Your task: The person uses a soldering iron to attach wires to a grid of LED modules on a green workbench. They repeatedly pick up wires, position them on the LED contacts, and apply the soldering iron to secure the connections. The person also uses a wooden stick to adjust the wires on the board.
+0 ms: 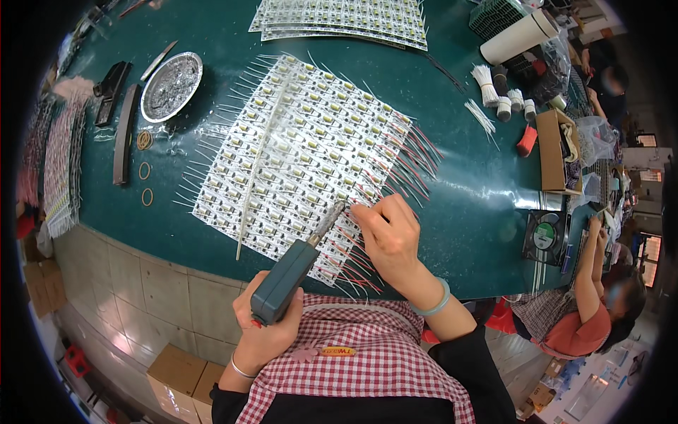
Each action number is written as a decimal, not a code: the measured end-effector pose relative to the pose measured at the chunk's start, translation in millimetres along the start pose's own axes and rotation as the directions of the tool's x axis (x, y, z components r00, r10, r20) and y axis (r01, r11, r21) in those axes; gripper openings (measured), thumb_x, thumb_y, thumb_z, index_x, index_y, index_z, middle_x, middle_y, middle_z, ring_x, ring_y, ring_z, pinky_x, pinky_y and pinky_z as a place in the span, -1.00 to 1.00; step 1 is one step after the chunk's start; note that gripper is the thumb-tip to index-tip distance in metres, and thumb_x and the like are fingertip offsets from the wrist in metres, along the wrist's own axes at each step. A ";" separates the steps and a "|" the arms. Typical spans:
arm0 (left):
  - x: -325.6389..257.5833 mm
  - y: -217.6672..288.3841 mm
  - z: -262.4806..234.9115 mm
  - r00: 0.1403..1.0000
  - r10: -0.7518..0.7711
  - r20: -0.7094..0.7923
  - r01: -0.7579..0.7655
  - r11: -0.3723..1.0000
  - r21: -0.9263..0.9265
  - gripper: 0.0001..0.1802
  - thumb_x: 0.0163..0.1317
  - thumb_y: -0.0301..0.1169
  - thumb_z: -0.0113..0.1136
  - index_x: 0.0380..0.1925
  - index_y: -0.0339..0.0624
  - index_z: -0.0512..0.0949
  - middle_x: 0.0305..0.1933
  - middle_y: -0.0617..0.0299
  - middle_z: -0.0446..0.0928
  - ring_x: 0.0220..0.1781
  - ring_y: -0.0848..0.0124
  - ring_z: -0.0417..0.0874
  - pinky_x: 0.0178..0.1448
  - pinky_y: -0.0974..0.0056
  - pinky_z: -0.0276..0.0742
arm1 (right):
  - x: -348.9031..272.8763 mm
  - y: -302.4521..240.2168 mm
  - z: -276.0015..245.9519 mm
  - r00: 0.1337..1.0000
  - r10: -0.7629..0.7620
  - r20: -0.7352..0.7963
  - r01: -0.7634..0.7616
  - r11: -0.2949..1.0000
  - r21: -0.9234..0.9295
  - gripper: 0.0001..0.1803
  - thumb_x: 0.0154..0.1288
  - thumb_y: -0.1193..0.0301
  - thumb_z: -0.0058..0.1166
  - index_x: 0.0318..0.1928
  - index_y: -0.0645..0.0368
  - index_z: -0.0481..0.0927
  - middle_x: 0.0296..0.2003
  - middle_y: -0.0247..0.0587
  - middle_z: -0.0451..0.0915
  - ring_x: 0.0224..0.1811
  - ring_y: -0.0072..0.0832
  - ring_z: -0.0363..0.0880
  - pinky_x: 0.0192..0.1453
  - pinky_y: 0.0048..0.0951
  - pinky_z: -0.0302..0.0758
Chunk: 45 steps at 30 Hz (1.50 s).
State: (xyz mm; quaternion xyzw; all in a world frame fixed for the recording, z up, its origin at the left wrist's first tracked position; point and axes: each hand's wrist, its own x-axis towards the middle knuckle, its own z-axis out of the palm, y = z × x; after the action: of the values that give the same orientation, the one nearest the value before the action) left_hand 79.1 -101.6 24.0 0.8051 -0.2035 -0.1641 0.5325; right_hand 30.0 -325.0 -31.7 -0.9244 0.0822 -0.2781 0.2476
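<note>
My left hand (267, 336) is wrapped round the dark green handle of a soldering gun (284, 279). Its metal tip points up and right, down onto a large white panel of small circuit boards (296, 141) with rows of yellowish parts. Close by the tip, my right hand (390, 237) pinches with thumb and forefinger over the panel's right part; what lies between the fingertips is too small to make out. Red and white wires (409, 166) stick out along the panel's right side, and thin white wires from its left. A long pale strip (263, 159) lies across the panel.
More board panels (346, 21) are stacked at the back. At left stand a foil-like bowl (171, 87), a dark bar (126, 134), rubber bands (145, 169) and wire bundles (63, 166). Right: white wire bundles (484, 85), a cardboard box (554, 152), a fan (545, 235) and a co-worker (583, 318).
</note>
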 end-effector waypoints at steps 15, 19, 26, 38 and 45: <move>-3.3 -2.5 -5.6 0.999 0.031 0.021 -0.033 0.996 0.082 -0.88 0.07 -0.63 0.34 -0.35 -0.38 0.64 -0.37 0.12 0.62 -0.47 0.43 0.63 -0.42 0.37 0.49 | -1.0 -0.9 1.3 1.000 0.002 0.000 -0.002 1.000 -0.027 -0.79 -0.01 0.62 0.22 -0.29 0.15 0.64 -0.51 -0.30 0.34 -0.44 -0.36 0.41 -0.37 -0.35 0.37; -5.2 -3.6 -7.3 0.999 0.025 0.020 -0.026 0.996 0.084 -0.87 0.06 -0.63 0.35 -0.35 -0.39 0.65 -0.35 0.09 0.63 -0.47 0.38 0.63 -0.42 0.35 0.50 | -1.1 -0.9 1.8 1.000 -0.002 -0.004 0.002 1.000 -0.028 -0.79 -0.01 0.62 0.22 -0.29 0.15 0.63 -0.51 -0.30 0.33 -0.44 -0.35 0.41 -0.36 -0.35 0.37; -5.6 -1.5 -4.9 1.000 0.007 -0.001 -0.007 0.998 0.061 -0.86 0.07 -0.62 0.35 -0.33 -0.40 0.65 -0.33 0.08 0.63 -0.44 0.40 0.65 -0.39 0.35 0.52 | -0.4 -1.9 1.3 1.000 0.004 -0.018 -0.004 1.000 -0.015 -0.76 -0.02 0.64 0.37 -0.28 0.17 0.67 -0.51 -0.26 0.40 -0.44 -0.32 0.42 -0.41 -0.33 0.36; -5.2 2.5 2.2 0.999 -0.022 -0.024 0.021 0.999 -0.034 -0.84 0.09 -0.65 0.33 -0.29 -0.40 0.64 -0.33 0.15 0.63 -0.41 0.53 0.62 -0.36 0.41 0.49 | 0.4 -2.8 0.3 0.999 -0.005 0.036 0.007 0.999 -0.045 -0.74 -0.02 0.64 0.16 -0.25 0.19 0.64 -0.43 -0.26 0.39 -0.36 -0.32 0.43 -0.30 -0.34 0.38; -5.8 -1.3 2.0 0.999 -0.047 0.020 0.047 0.999 -0.009 -0.86 0.09 -0.66 0.32 -0.31 -0.38 0.62 -0.35 0.16 0.62 -0.43 0.53 0.61 -0.35 0.42 0.50 | 4.4 -3.1 -1.3 0.995 -0.074 0.069 0.080 0.994 -0.077 -0.74 -0.04 0.61 0.13 -0.23 0.25 0.62 -0.39 -0.23 0.43 -0.33 -0.29 0.44 -0.29 -0.33 0.43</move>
State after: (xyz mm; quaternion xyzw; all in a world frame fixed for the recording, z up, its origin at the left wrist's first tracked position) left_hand 73.3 -99.8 22.3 0.8054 -0.1891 -0.1854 0.5303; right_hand 33.0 -324.1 -27.2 -0.9448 0.0493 -0.2531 0.2021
